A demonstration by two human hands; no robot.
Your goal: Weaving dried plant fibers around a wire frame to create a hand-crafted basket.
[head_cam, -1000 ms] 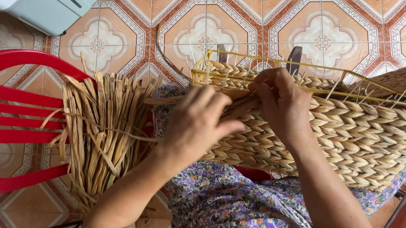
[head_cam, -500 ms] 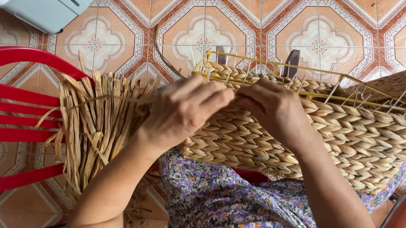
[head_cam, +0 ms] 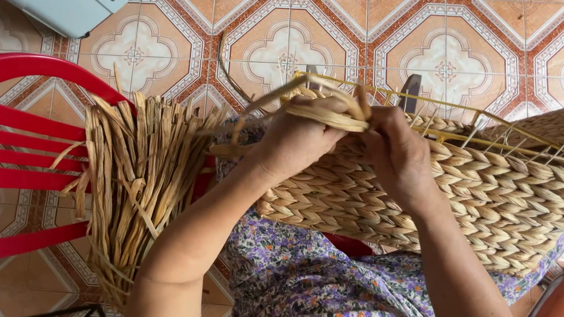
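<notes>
Head view: both hands (head_cam: 348, 144) on woven basket (head_cam: 496, 198)

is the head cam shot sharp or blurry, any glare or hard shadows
Head view: soft, even daylight, no hard shadows; the basket weave and floor tiles are crisp. Slight sheen on the red chair, no real glare. The left hand and right hand look sharp, with little motion blur.
</notes>
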